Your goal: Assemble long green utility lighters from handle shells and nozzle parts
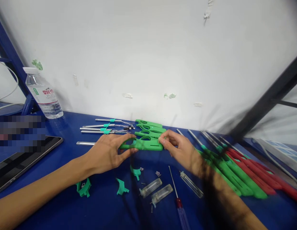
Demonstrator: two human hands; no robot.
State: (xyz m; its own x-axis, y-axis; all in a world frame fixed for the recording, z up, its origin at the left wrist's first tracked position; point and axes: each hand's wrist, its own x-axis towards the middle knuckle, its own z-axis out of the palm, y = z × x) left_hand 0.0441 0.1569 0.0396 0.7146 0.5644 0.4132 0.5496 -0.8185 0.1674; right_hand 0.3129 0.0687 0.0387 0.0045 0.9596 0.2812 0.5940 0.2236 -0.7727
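My left hand (107, 154) and my right hand (179, 150) together hold a green plastic lighter handle (141, 145) just above the blue table (55, 204). The left fingers close round its left end, and the right fingertips pinch its right end. Behind it lie three more green handles (149, 126) in a stack. Metal tubes with teal collars (104, 127) lie to the left of these. Small teal trigger pieces (121, 187), clear plastic tanks (156, 191) and tiny metal bits lie in front of my hands.
A row of assembled green and red long lighters (244, 174) lies at the right. A red-handled screwdriver (179, 199) points toward me. A water bottle (43, 94) stands at the back left, a tablet (21, 161) lies at the left edge, and a white wall rises behind.
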